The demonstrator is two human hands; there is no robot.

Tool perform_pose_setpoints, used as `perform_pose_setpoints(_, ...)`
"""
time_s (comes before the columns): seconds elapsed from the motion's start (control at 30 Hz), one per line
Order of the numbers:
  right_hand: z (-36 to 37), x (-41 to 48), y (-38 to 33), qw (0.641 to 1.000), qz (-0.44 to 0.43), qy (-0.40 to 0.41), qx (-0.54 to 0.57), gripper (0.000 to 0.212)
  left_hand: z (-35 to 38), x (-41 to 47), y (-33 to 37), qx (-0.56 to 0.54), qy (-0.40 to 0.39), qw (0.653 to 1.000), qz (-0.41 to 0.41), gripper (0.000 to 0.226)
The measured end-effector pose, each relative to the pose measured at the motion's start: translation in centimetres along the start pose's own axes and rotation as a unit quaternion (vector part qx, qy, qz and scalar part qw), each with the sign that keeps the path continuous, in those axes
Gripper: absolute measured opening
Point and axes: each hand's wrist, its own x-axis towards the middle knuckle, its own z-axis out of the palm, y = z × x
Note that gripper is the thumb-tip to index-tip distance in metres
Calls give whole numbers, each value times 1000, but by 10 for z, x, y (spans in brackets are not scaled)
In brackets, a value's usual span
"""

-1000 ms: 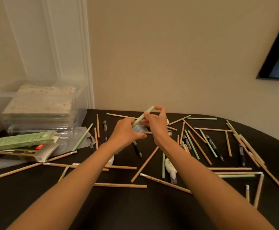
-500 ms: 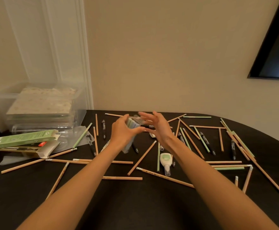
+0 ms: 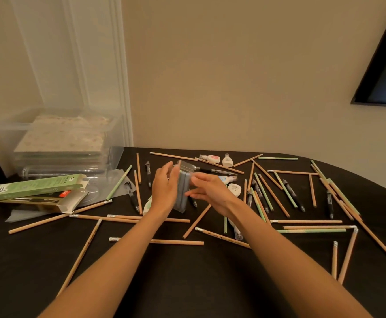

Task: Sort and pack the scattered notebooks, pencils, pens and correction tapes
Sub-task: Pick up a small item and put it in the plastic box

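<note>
Looks down on a dark table [image 3: 187, 283] strewn with stationery. At ten o'clock, a clear storage bin [image 3: 6, 130] with patterned notebooks [image 3: 61, 138] stacked inside. Just in front of it, at nine o'clock, a green carton [image 3: 36, 188] lying across an open cardboard box [image 3: 49, 203]. Near the middle, grips a clear pencil pack [image 3: 182, 191] upright in the left hand [image 3: 164, 191], thumb raised by its top. Right hand [image 3: 212, 191] at the pack's three o'clock side, unclenched, fingers straight and reaching to the plastic; touching or just short, cannot tell. Wooden pencils [image 3: 178, 242] scattered from eight o'clock round to four. Green pencils [image 3: 311, 231] mostly at three. Black pens [image 3: 294, 195] among them at two to three. Correction tapes [image 3: 234, 190] just beyond the right hand, with more at twelve.
</note>
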Motion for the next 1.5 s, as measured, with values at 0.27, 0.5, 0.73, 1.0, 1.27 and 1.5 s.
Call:
perform_pose_setpoints(0.27, 10, 3, -13, 998, -13, 60, 4, 23, -7, 0, 3, -95, 73, 993, 13, 40)
perform_pose_setpoints(0.5, 18, 11, -21, 990, -31, 133, -18, 13, -12, 0, 4, -122, 96, 988, 16, 25)
perform_pose_setpoints(0.73, 21, 8, -21, 989, -77, 129, 1, 25, -15, -3, -6, -29, 64, 996, 61, 21)
perform_pose_setpoints(1.0, 19, 5, -18, 985, -118, 119, -37, 15, -19, -6, -3, 4, 55, 993, 103, 17)
perform_pose_setpoints(1.27, 20, 4, -16, 975, -142, 120, -123, 18, -26, -5, -6, 102, 34, 981, 162, 12)
perform_pose_setpoints(1.5, 23, 3, -11, 928, -225, 153, -255, 16, -29, -6, -6, 126, 23, 976, 174, 11)
